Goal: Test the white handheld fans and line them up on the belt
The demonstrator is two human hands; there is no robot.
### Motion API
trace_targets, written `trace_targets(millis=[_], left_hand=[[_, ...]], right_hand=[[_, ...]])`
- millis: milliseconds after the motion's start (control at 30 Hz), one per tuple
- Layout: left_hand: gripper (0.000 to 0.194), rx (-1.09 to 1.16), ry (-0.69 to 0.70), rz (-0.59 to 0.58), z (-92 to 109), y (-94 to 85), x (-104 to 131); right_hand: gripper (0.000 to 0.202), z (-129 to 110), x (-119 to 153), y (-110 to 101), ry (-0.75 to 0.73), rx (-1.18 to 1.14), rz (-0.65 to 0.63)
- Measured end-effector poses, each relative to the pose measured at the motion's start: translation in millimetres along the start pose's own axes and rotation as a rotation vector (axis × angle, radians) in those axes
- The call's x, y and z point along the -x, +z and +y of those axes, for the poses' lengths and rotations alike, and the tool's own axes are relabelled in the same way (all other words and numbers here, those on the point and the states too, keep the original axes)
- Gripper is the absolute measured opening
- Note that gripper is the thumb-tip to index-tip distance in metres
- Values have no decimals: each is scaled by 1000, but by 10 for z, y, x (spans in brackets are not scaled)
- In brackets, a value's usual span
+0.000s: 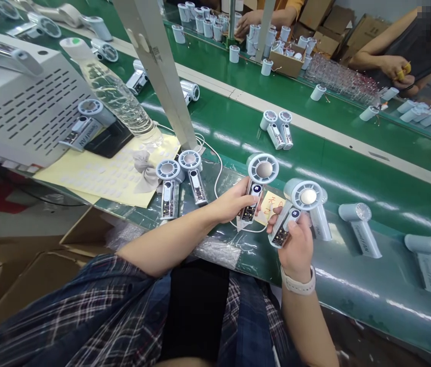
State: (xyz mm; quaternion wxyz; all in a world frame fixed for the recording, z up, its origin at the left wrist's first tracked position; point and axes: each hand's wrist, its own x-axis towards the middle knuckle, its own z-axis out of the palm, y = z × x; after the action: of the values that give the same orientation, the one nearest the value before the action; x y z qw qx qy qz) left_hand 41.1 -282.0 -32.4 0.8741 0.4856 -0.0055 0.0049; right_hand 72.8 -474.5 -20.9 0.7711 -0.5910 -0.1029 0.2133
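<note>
My left hand is wrapped round the handle of a pale blue handheld fan, its thumb on the front near a small display that reads 20. My right hand grips a second handheld fan the same way; its display also shows 20. Both fans are held above the bench with their round heads up. A yellow note with red writing lies between and behind them. Left of my left hand, two more fans rest side by side. Several others, one of them this fan, lie on the right.
A green conveyor runs behind the bench, carrying a pair of fans. A slanted metal post rises near a water bottle and a vented white machine. Across the line, co-workers' hands handle parts. A white cable loops over the bench.
</note>
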Motion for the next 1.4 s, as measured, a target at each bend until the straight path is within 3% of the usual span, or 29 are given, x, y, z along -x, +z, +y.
trace_targets(millis=[133, 467, 833, 1033, 1167, 1300, 1400], left_hand=[[52, -2, 5, -101, 30, 8, 28], [55, 68, -39, -138, 64, 38, 21], [39, -86, 43, -88, 0, 8, 20], [59, -176, 30, 86, -39, 2, 18], [58, -22, 4, -26, -60, -19, 18], [50, -31, 39, -55, -32, -26, 68], [46, 2, 74, -156, 10, -22, 123]], right_hand=[[28, 19, -6, -15, 6, -21, -31], [26, -5, -29, -48, -22, -97, -33], [17, -20, -50, -39, -31, -87, -8], [31, 10, -90, -32, 62, -245, -16], [49, -26, -107, 1, 120, -288, -49], [48, -77, -78, 28, 107, -270, -74], [44, -78, -21, 6, 36, -215, -17]])
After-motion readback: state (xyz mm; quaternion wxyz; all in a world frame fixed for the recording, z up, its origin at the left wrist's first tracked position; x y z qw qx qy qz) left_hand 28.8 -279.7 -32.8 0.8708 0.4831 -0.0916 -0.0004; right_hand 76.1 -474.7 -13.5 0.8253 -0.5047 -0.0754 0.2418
